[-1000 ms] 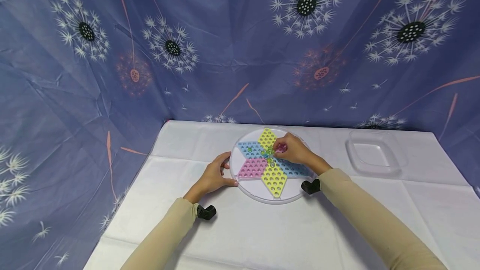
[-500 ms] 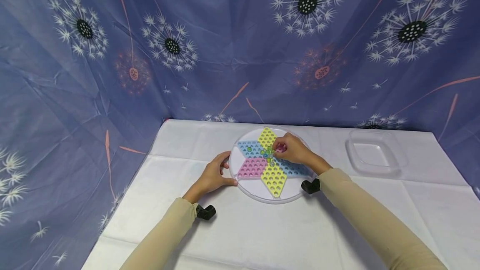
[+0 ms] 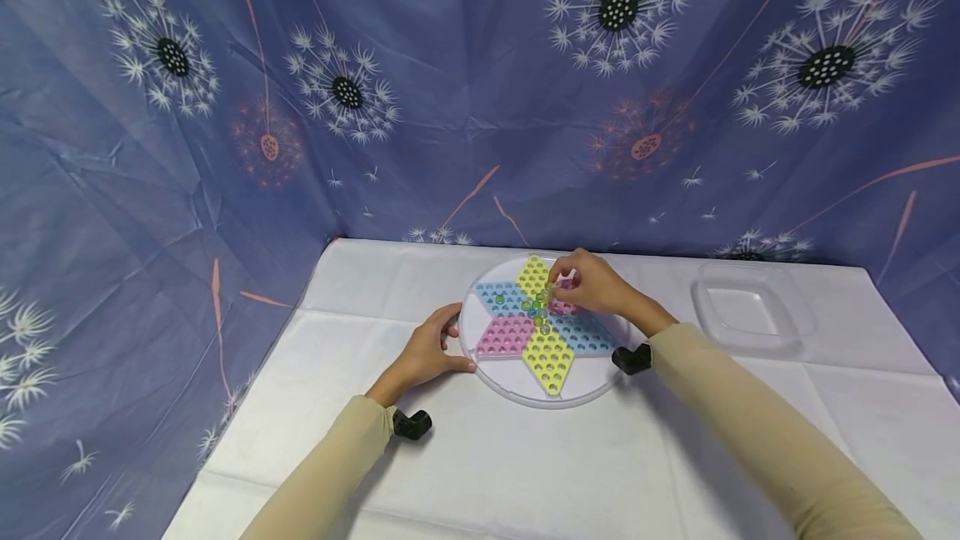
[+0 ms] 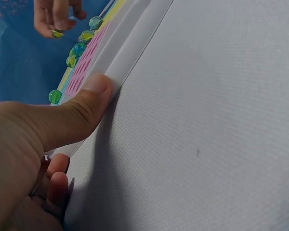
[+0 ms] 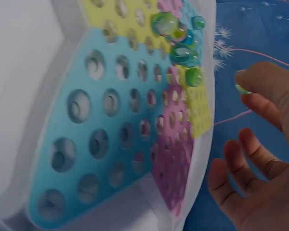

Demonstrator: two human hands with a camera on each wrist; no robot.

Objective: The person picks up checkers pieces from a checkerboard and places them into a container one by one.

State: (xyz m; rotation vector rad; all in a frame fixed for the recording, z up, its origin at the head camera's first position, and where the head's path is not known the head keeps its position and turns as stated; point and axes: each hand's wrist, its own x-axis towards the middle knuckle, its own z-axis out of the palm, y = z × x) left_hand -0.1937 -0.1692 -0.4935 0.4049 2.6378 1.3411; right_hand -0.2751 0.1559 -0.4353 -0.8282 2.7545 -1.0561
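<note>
A round white Chinese checkers board (image 3: 517, 386) with a yellow, blue and pink star lies on the table. My left hand (image 3: 429, 350) holds its left rim, thumb (image 4: 94, 89) on the edge and other fingers curled close to it. Over the far right of the star, my right hand (image 3: 588, 283) pinches a green-yellow marble (image 5: 242, 89) between thumb and forefinger, clear of the holes. Several glass marbles (image 5: 183, 54) in green, yellow and blue cluster around the star's centre. A lone green marble (image 3: 499, 299) sits in the left blue section.
To the right of the board stands a clear plastic container (image 3: 750, 315). A white cloth (image 3: 525, 473) covers the table. Behind it and at the left hangs a blue dandelion-print curtain (image 3: 465, 90).
My right hand has lifted from the star's centre and shifted slightly back and to the right, with a marble between its fingertips. The left hand stays at the rim.
</note>
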